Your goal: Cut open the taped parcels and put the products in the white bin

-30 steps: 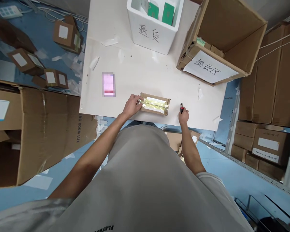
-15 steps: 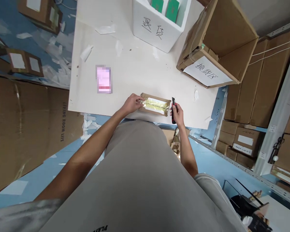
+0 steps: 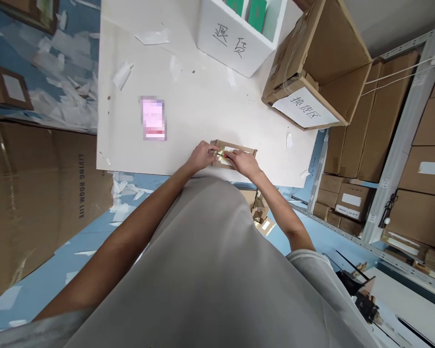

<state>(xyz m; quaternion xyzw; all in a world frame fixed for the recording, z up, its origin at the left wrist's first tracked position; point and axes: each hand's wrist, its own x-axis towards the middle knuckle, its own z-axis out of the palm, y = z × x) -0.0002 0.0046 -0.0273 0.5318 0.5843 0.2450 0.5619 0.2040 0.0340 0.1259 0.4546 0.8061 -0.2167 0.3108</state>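
A small cardboard box with a white label and shiny yellowish clear tape lies near the table's front edge. My left hand grips its left end, fingers closed at the tape. Above the box's right half is my right hand, closed on a utility knife. Only a bit of red and a thin dark tip of the knife show, pointing left toward my left fingers. My right hand covers much of the label and the knife's handle.
On the white table lie a pixelated pink item and paper scraps. A white foam box with green boxes and an open carton stand at the back. A large carton is at left; shelves with boxes at right.
My right hand has moved left with the utility knife, from beside the box's right end to over its top. My left hand stays at the left end. The view has shifted slightly.
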